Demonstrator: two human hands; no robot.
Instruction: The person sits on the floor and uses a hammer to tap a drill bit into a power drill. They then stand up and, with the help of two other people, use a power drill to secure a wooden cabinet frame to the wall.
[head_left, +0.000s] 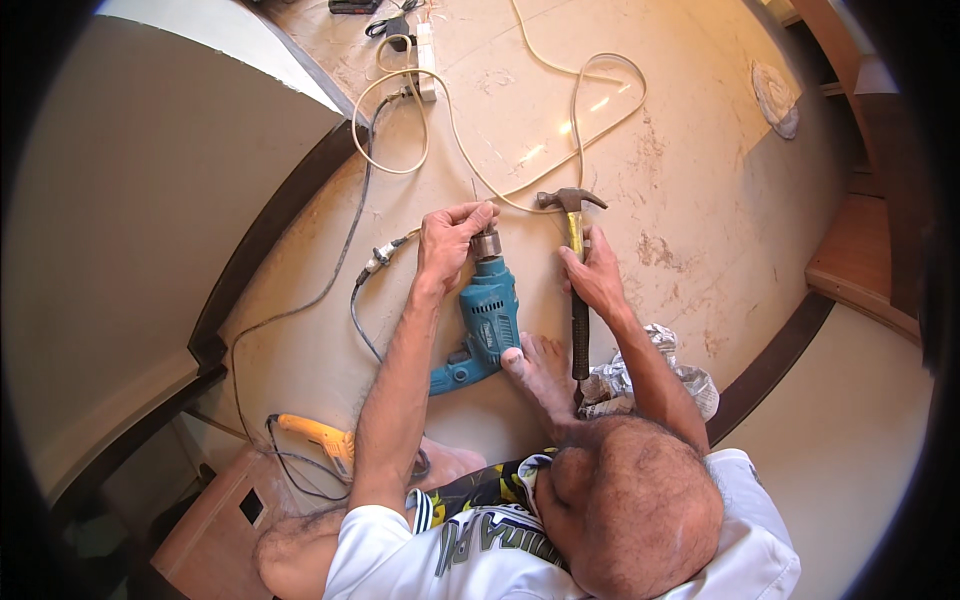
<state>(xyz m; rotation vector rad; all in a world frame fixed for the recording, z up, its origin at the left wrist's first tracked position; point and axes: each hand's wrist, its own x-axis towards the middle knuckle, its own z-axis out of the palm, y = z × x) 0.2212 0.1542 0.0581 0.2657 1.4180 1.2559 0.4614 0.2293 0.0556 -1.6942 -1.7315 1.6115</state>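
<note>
A teal power drill point(491, 310) lies on the floor, chuck pointing away and handle toward the left. My left hand point(450, 245) is closed at the front of its metal chuck point(487, 244), fingers pinching around the drill bit, whose thin tip point(474, 186) shows just beyond them. In my right hand point(597, 272) is a claw hammer point(579, 330), gripped along its yellow and black handle. Its head point(571, 199) is at the far end, claw to the right. The fingers under the handle are partly hidden. My bare foot point(541, 372) stands between drill and hammer, touching the drill.
A yellow-orange power tool point(318, 438) with a dark cord lies by my left leg. Crumpled newspaper point(693, 385) sits beside my right forearm. A pale cable point(448, 110) loops over the dusty floor from a white power strip point(427, 62). Wooden cabinetry point(866, 262) stands at right.
</note>
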